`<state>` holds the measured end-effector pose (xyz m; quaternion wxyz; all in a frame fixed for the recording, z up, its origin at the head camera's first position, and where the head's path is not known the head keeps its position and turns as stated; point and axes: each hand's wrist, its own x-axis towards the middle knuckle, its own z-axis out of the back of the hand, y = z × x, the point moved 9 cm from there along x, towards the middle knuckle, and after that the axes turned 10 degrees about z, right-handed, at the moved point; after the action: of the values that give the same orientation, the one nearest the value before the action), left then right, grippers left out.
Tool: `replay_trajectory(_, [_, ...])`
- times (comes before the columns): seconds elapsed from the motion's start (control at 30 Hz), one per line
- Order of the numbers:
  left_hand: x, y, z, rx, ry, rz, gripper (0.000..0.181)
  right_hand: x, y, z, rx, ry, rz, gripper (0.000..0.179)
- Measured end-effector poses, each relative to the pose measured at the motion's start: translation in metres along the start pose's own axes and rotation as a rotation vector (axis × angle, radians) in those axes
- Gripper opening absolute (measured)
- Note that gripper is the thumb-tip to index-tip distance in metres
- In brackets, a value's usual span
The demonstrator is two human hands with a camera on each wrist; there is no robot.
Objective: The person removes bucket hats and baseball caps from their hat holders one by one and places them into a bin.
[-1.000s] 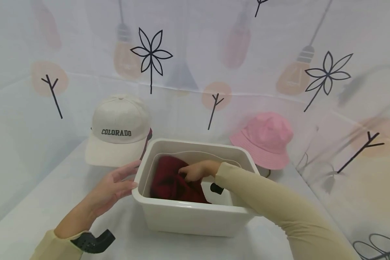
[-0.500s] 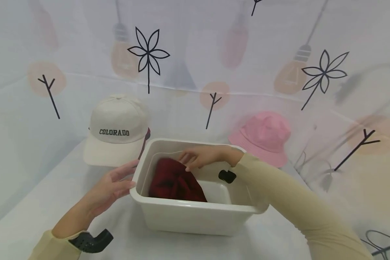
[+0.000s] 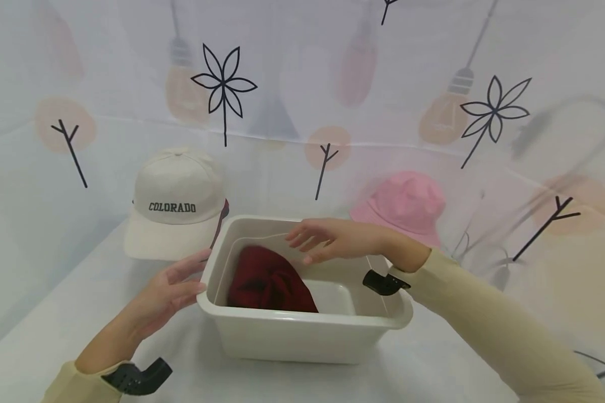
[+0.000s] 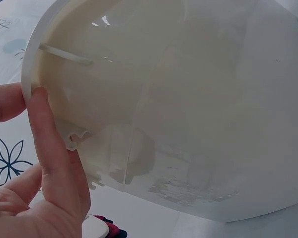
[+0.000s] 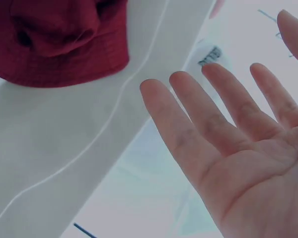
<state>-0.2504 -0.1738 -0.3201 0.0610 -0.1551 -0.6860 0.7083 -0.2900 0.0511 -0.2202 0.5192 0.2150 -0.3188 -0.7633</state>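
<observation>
A dark red bucket hat (image 3: 269, 280) lies in the left part of a white plastic bin (image 3: 307, 336); its stitched brim shows in the right wrist view, where the hat (image 5: 64, 49) sits near the bin wall. My left hand (image 3: 163, 291) pinches the bin's left rim between thumb and finger, as the left wrist view shows with the hand (image 4: 49, 153) at the rim's edge. My right hand (image 3: 333, 240) is over the back of the bin, its fingers spread and nothing in them. In the right wrist view the palm of that hand (image 5: 248, 144) shows.
A cream cap (image 3: 176, 207) lettered COLORADO stands behind the bin to the left, with a dark red edge of something behind it. To the back right sits a pink bucket hat (image 3: 405, 204), partly hidden by my right arm. A printed cloth (image 3: 277, 84) hangs behind.
My right hand has let go of the red hat and lifted up and to the right, fingers opening. The hat stays in the bin. The left hand keeps its hold on the rim.
</observation>
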Motion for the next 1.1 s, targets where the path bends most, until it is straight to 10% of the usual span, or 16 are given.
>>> replay_trajectory(0.33, [0.002,0.002,0.002,-0.002,-0.005,0.007,0.067,-0.041,0.02,0.003,-0.017,-0.114,0.024,0.044])
replay_trajectory(1.1, [0.001,0.0,0.0,-0.022,-0.021,-0.003,0.067,-0.129,-0.008,0.021,-0.014,-0.519,-0.052,0.037])
